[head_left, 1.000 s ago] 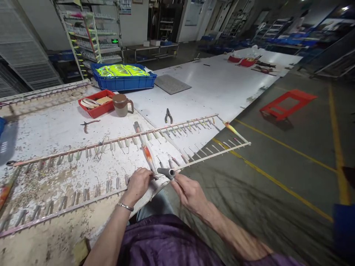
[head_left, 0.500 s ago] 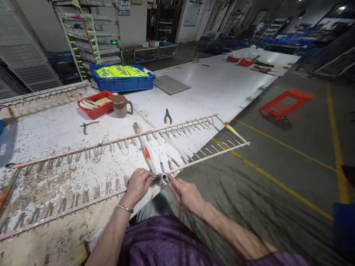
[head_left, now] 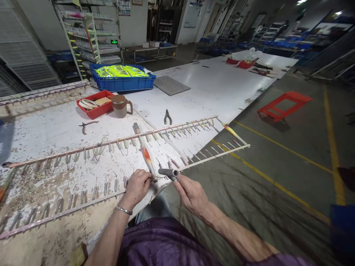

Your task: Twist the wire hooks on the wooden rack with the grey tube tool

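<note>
At the frame's (head_left: 114, 141) near rail (head_left: 216, 157), left hand (head_left: 138, 186) curled (hold unclear), right hand (head_left: 192, 193) closed round gray tube (head_left: 166, 172).

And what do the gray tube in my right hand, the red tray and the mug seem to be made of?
Gray tube in your right hand: dull gray, hollow-ended; plastic or metal, I can't tell. Red tray: probably molded plastic, smooth, judging by its even color and thin walls. Mug: likely plastic, brown above and cloudy gray below, though ceramic is possible.
</note>
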Available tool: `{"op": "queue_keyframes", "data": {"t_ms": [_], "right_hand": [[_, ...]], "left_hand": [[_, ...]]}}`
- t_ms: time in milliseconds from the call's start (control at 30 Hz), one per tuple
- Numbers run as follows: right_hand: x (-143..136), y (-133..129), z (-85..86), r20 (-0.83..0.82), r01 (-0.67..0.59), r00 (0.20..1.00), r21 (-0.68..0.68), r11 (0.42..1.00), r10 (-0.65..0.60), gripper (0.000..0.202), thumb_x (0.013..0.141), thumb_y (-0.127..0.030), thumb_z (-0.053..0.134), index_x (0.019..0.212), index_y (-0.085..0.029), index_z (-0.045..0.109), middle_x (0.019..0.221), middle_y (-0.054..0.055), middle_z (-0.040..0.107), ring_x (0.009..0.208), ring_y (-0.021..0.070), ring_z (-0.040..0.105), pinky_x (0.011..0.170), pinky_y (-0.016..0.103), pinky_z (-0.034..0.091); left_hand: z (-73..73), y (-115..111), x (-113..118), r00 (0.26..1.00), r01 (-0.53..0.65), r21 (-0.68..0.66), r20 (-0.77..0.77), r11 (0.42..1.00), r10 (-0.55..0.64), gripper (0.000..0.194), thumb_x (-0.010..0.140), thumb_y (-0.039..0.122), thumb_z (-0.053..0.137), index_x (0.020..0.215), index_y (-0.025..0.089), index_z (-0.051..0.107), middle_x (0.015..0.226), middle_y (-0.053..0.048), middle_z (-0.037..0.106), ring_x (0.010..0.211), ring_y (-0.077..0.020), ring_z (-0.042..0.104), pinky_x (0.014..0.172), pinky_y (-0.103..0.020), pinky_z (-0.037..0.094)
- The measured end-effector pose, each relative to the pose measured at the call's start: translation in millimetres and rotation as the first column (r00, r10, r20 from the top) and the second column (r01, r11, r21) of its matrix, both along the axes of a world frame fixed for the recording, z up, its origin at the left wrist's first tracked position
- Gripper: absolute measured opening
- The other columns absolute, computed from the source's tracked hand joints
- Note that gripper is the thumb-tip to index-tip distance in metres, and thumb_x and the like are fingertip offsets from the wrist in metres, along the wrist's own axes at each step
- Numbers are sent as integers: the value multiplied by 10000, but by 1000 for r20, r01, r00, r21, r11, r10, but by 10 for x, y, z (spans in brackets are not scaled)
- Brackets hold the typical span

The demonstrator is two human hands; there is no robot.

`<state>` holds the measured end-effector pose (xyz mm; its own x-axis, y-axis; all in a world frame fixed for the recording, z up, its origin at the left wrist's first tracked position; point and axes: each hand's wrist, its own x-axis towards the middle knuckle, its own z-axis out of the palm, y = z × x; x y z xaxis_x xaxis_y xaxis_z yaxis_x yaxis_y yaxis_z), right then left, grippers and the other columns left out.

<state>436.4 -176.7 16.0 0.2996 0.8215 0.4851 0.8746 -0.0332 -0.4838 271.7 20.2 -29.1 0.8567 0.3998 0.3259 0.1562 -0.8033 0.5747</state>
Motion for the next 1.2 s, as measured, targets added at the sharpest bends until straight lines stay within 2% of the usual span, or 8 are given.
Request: {"op": "queue_keyframes", "data": {"t_ms": [67, 200, 367, 500, 700, 867, 1033, 1200], "right_hand": [[9, 9, 15, -18, -16, 1000, 21, 1000, 16, 401, 1123, -312, 434, 1413, -199, 688, 987, 130, 823, 891, 255, 803, 778, 364, 671], [25, 61, 57, -3, -48, 999, -103, 994, 48, 368, 1125, -358, 467, 1338, -224, 735, 777, 55, 788, 624, 212, 749, 564, 294, 606], [30, 73, 66, -24, -1, 1000, 5, 1000, 1, 407, 1129, -313, 415, 1389, -186, 702, 1055, 152, 833, 900, 258, 804, 788, 368, 668], [28, 71, 59, 28, -13, 999, -254, 967, 21, 385, 1115, -364, 474, 1353, -224, 741, 820, 83, 820, 666, 205, 763, 628, 275, 617], [41, 39, 122, 85, 4, 996, 49, 999, -8, 425, 1132, -254, 420, 1486, -160, 636, 1066, 133, 837, 915, 238, 817, 792, 325, 673], [85, 15, 67, 165, 14, 986, -99, 995, 2, 396, 1145, -321, 432, 1374, -186, 725, 710, 42, 771, 551, 179, 725, 514, 241, 559], [87, 10, 37, 88, 16, 996, 6, 1000, -16, 447, 1128, -264, 419, 1512, -161, 626, 1056, 137, 842, 911, 241, 816, 788, 326, 664], [47, 42, 13, 96, 13, 995, -171, 985, 3, 393, 1114, -282, 456, 1371, -163, 728, 793, 76, 813, 653, 197, 759, 610, 259, 604]], "left_hand": [[-18, 8, -2, 1000, 3, -1, 4, 1000, -3, 191, 1018, 106, 579, 990, 229, 723, 913, -53, 720, 930, -235, 656, 851, -379, 538], [-65, 29, -9, 1000, 15, -13, 4, 1000, -15, 151, 1035, 151, 600, 1017, 237, 723, 931, -48, 727, 950, -233, 671, 860, -381, 538], [-82, 36, -16, 1000, 8, 6, -9, 1000, -8, 202, 1023, 104, 567, 1007, 232, 723, 929, -54, 721, 949, -233, 667, 874, -391, 542], [-55, 32, -14, 999, 23, -13, 26, 1000, -23, 168, 1027, 123, 598, 1021, 233, 725, 932, -46, 731, 938, -229, 669, 858, -383, 540], [-47, 17, -13, 996, 18, 22, 90, 1000, -20, 178, 1017, 92, 600, 1000, 229, 711, 893, -34, 715, 896, -221, 655, 825, -371, 534], [-17, -4, -17, 991, 2, 33, 135, 999, -6, 170, 1018, 98, 602, 997, 233, 702, 885, -32, 700, 891, -216, 650, 805, -361, 531], [25, -7, -23, 990, 1, 28, 139, 1000, -5, 181, 1005, 82, 599, 975, 230, 699, 872, -27, 694, 889, -210, 647, 801, -357, 527], [15, 3, -33, 991, 2, 17, 133, 1000, -5, 184, 997, 83, 594, 987, 228, 707, 885, -33, 707, 875, -211, 641, 810, -373, 526]]}}
